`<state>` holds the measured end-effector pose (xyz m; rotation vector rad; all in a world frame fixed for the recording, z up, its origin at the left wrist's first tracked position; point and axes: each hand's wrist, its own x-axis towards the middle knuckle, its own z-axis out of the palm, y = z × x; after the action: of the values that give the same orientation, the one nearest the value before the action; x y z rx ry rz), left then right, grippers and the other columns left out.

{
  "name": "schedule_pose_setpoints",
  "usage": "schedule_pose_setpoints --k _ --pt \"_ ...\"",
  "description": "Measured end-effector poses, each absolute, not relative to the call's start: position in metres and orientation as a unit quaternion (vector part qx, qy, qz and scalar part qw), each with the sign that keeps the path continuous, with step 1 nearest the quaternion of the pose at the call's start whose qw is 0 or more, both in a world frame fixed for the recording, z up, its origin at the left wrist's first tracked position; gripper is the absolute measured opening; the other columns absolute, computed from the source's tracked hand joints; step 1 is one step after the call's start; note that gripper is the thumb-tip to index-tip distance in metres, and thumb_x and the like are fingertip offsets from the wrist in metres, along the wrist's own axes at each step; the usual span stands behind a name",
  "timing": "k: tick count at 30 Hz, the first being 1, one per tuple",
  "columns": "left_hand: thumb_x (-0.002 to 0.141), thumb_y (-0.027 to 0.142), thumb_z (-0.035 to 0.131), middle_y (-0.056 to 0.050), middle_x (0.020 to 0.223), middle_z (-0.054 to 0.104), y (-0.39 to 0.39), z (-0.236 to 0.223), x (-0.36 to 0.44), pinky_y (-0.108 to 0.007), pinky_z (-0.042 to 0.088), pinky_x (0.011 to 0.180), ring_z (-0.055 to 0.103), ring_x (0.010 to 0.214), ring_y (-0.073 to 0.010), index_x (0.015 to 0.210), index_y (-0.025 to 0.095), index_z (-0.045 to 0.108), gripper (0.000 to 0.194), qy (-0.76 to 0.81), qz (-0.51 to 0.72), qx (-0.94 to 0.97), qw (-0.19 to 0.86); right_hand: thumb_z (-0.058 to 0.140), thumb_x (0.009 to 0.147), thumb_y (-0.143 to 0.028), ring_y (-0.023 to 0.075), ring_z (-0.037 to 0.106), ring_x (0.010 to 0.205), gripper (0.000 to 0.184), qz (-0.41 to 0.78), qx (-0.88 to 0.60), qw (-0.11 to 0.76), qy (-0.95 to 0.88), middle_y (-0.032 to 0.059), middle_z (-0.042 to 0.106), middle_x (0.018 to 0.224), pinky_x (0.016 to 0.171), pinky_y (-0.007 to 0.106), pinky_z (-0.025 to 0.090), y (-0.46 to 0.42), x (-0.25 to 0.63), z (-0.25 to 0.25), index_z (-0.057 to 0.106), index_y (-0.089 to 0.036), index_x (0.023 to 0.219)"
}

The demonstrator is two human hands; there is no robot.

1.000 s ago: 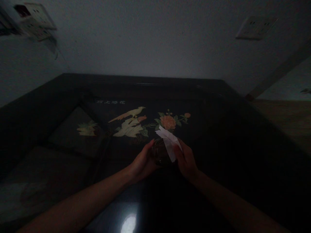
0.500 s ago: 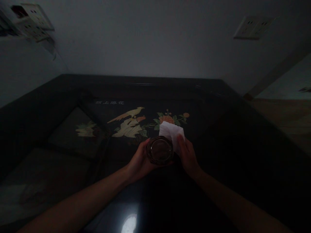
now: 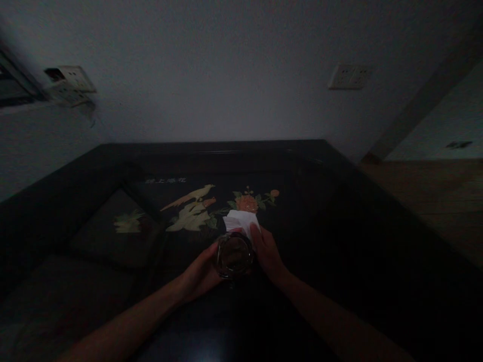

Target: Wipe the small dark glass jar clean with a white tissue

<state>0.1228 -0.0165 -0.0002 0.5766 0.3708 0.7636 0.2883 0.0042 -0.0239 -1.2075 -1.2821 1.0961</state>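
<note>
A round, dark glass vessel [image 3: 234,255] with a faceted rim is held over the black table; the dim light hides its exact kind. My left hand [image 3: 204,270] wraps its left side, fingers closed around it and partly hidden behind it. My right hand [image 3: 267,251] pinches a white tissue [image 3: 241,220], thumb on top, at the vessel's right and far side. The tissue reaches across the far rim and appears to touch the glass.
The glossy black table [image 3: 302,221] has a bird-and-flower inlay [image 3: 190,208] under my hands. Behind it stands a wall with a socket panel [image 3: 349,76] on the right and more sockets [image 3: 77,80] on the left. Wooden floor [image 3: 426,188] shows at right.
The view has tilted up, showing more wall. The tissue has shifted left across the vessel's far side, with my right hand closer to the glass. My left hand keeps its hold.
</note>
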Motion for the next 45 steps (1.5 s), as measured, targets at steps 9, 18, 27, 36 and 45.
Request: schedule_pose_setpoints --k 9,18,27,36,45 --pt "0.073 0.048 0.069 -0.011 0.122 0.060 0.009 0.055 0.130 -0.043 0.039 0.099 0.054 0.115 -0.0308 0.133 0.026 0.047 0.068 0.218 0.431 0.412 0.773 0.035 0.087 -0.063 0.0171 0.054 0.070 0.058 0.492 -0.457 0.513 -0.535 0.0049 0.063 0.076 0.063 0.026 0.042 0.006 0.287 -0.025 0.063 -0.013 0.087" --pt "0.071 0.029 0.071 -0.010 0.115 0.057 0.094 0.095 0.227 -0.036 0.037 0.094 0.054 0.103 -0.0253 0.126 0.024 0.055 0.057 0.223 0.338 0.789 0.462 0.039 0.085 -0.064 0.0170 0.052 0.067 0.055 0.459 -0.463 0.529 -0.543 0.0023 0.057 0.067 0.063 0.027 0.043 0.005 0.288 -0.026 0.060 -0.014 0.073" --pt "0.061 0.028 0.076 -0.013 0.116 0.052 0.154 0.020 0.266 -0.042 0.036 0.094 0.049 0.106 -0.0306 0.124 0.021 0.056 0.066 0.233 0.216 0.918 0.238 0.038 0.087 -0.062 0.0178 0.053 0.069 0.056 0.462 -0.439 0.536 -0.554 0.0027 0.059 0.066 0.063 0.026 0.044 0.010 0.287 -0.035 0.065 -0.013 0.082" --pt "0.066 0.030 0.074 -0.012 0.123 0.048 0.159 0.011 0.270 -0.042 0.039 0.097 0.048 0.112 -0.0278 0.130 0.019 0.045 0.071 0.272 0.127 0.946 0.126 0.034 0.088 -0.061 0.0149 0.048 0.064 0.056 0.456 -0.443 0.527 -0.565 0.0022 0.056 0.065 0.061 0.024 0.041 0.012 0.287 -0.040 0.062 -0.013 0.077" --pt "0.068 0.029 0.074 -0.012 0.124 0.048 0.156 0.002 0.275 -0.042 0.039 0.099 0.049 0.115 -0.0274 0.130 0.020 0.043 0.070 0.269 0.127 0.943 0.149 0.035 0.088 -0.061 0.0141 0.048 0.062 0.055 0.486 -0.434 0.523 -0.550 0.0017 0.054 0.065 0.060 0.025 0.039 0.010 0.286 -0.036 0.060 -0.013 0.076"
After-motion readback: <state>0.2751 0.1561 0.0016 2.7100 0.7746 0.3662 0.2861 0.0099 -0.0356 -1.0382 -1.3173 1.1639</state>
